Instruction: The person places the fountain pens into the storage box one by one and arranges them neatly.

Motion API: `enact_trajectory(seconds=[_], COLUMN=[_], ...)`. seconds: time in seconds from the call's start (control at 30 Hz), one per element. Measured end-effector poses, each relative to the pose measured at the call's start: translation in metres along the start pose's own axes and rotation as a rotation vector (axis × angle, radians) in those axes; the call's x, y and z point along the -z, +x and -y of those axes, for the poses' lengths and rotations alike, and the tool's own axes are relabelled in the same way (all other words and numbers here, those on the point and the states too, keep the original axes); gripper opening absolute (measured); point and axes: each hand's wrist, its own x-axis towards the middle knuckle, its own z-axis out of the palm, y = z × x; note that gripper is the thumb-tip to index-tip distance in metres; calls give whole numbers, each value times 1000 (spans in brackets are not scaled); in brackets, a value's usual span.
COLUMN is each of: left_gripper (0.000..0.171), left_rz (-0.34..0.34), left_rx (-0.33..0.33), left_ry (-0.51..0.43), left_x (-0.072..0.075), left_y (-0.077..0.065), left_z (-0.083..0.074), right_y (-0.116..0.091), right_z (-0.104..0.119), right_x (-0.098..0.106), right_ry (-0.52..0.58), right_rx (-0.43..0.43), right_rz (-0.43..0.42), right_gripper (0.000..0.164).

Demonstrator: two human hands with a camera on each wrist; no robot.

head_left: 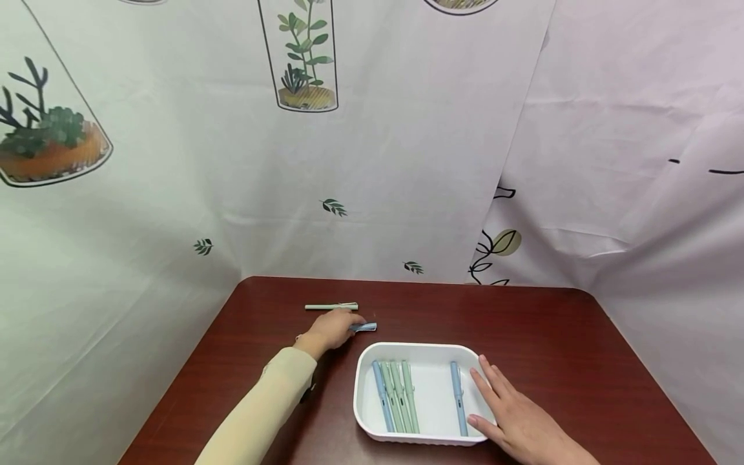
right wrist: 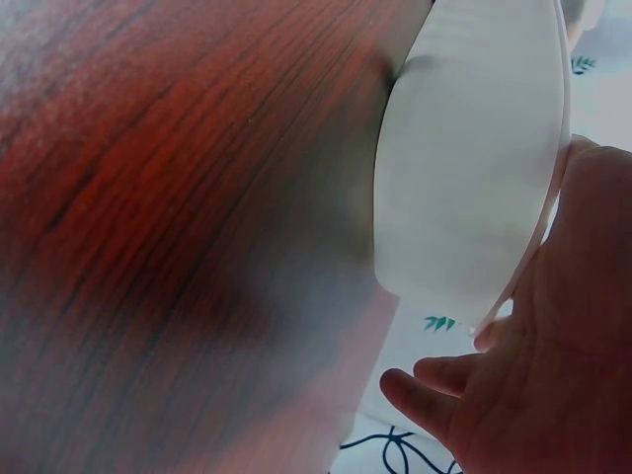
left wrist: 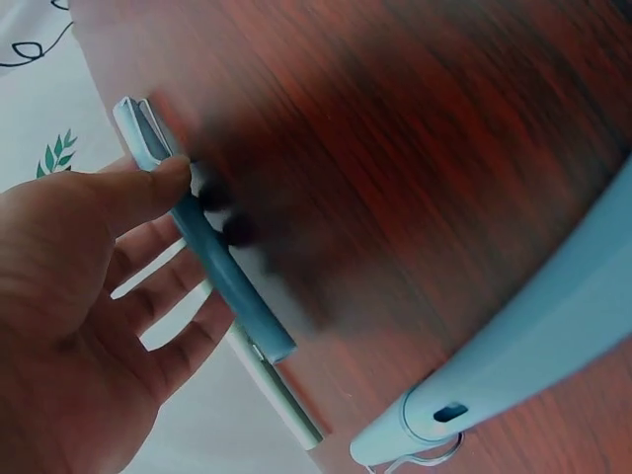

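My left hand (head_left: 334, 328) reaches over the far left part of the table and pinches a capped blue pen (left wrist: 232, 281) between thumb and fingers; its clip end points away from the palm. Just behind it lies a pale green pen (head_left: 316, 307) with a metal clip. My right hand (head_left: 517, 413) rests at the right rim of a white tray (head_left: 427, 439), fingers spread and straight. Inside the tray, a blue pen (head_left: 382, 397) and three green pens (head_left: 401, 397) stand side by side at the left, and another blue pen (head_left: 458, 400) lies apart at the right.
Close to the camera in the left wrist view is another blue pen (left wrist: 513, 346). The dark red wooden table (head_left: 558, 342) meets a white patterned cloth (head_left: 407, 194) at the back and sides.
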Motion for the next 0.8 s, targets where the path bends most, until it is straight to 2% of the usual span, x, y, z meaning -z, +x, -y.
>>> enact_trajectory(seconds=[0.27,0.5,0.7,0.8], left_gripper=[34,34,40,44], left_rz=[-45,-88,-56,-47], left_rx=[37,121,219,246], left_ry=[-234,-499,-803,-889], left_x=[1,16,30,35], left_y=[2,-2,-10,-15], left_z=[-1,-6,-8,-8], right_y=[0,-1,-2,-2], right_z=[1,2,2,2], right_x=[-1,-1,-2,-3], right_ry=[11,11,-3,-3], right_rx=[-7,-11,6,10], right_rz=[21,20,-13,-30], right_gripper=[82,81,79,78])
